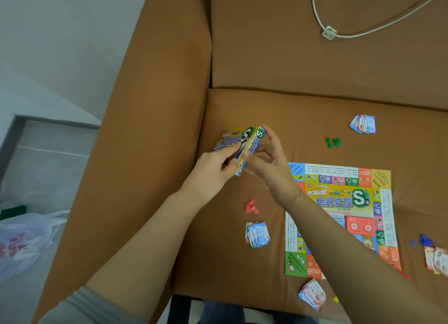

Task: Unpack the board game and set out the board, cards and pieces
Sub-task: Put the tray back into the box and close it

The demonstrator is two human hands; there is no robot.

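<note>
A small colourful game box is held above the left side of the brown sofa seat. My left hand grips its near end, and my right hand pinches its right side with the fingers partly spread. The paper game board lies flat on the seat to the right, partly under my right forearm. A red card stack rests on the board. Card piles lie around it: at the back right, front left, front and far right. Green pieces, red pieces and blue pieces sit in small heaps.
The sofa armrest rises on the left and the backrest at the rear. A white cable with a clear clip hangs over the backrest. A plastic bag lies on the floor at the left. A tiny yellow piece sits near the seat's front edge.
</note>
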